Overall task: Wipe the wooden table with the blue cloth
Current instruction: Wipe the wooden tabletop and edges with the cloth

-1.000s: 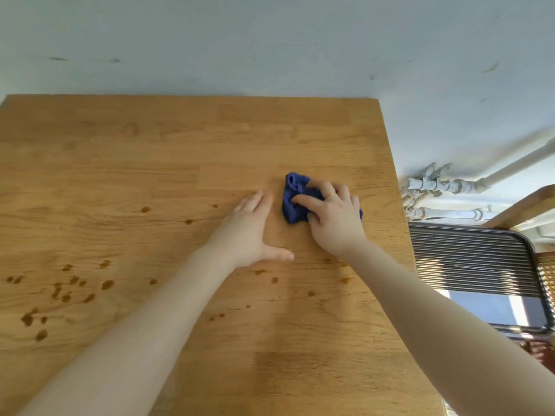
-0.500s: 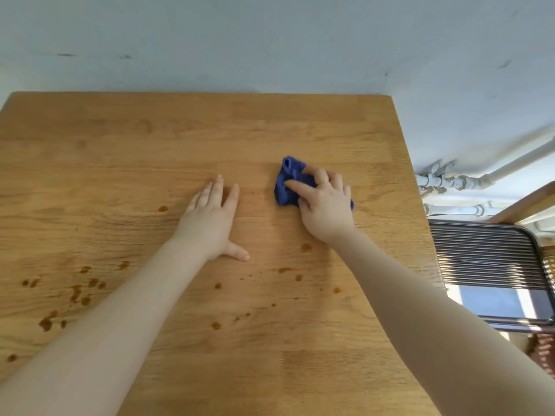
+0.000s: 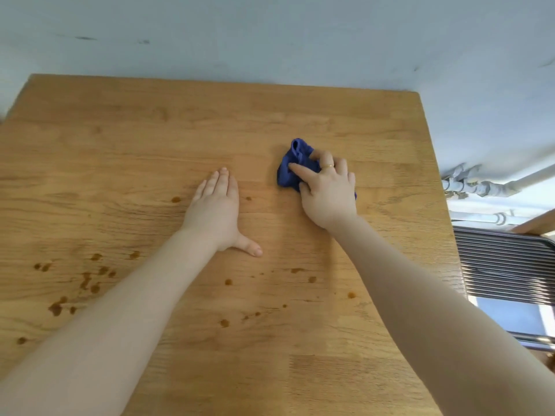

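A bunched blue cloth [image 3: 290,169] is gripped under the curled fingers of the right hand [image 3: 329,192] and pressed onto the wooden table [image 3: 150,139], right of centre toward its far edge. The left hand [image 3: 214,210] is laid flat on the tabletop just beside it, fingers straight and together, thumb spread. Brown spots [image 3: 87,280] are scattered over the near left of the table, with a few more between the forearms.
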